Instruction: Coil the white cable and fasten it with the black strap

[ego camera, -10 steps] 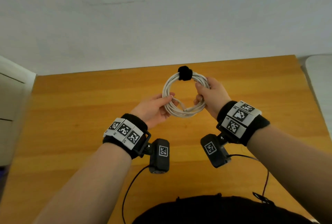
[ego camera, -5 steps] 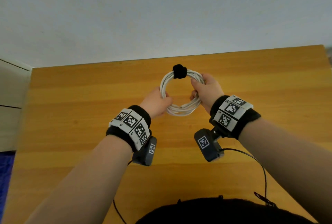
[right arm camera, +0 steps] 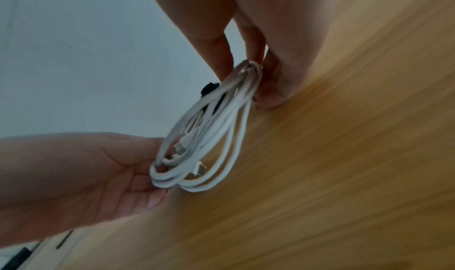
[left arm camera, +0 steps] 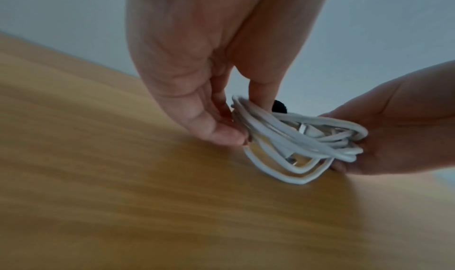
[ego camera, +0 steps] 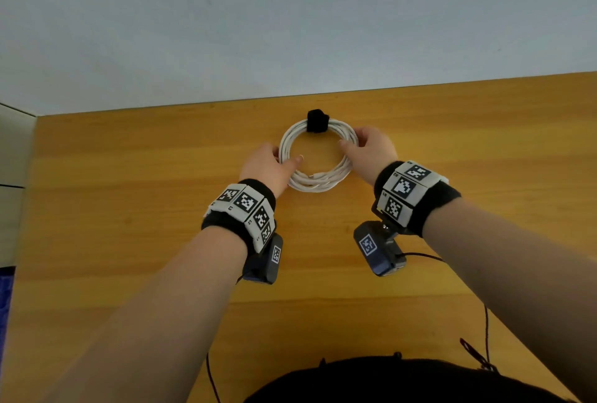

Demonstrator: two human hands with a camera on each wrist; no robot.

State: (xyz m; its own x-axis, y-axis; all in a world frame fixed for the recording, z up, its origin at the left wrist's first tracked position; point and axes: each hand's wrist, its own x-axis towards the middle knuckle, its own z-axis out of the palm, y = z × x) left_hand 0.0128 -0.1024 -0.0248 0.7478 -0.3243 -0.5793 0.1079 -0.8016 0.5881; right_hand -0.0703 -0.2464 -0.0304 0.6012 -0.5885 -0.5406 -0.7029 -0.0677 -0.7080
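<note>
The white cable is wound into a round coil, low over the wooden table near its far edge. A black strap is wrapped round the coil's far side. My left hand pinches the coil's left side between thumb and fingers, as the left wrist view shows. On the right side, my right hand pinches the cable the same way. The coil's near loops touch the tabletop. A metal plug end lies loose inside the loops.
A pale wall rises right behind the table's far edge. A light cabinet stands at the left. Thin dark wires run from the wrist cameras across the near table.
Both hands have carried the strapped coil away from me toward the far edge and lowered it from a tilted hold to nearly flat on the table.
</note>
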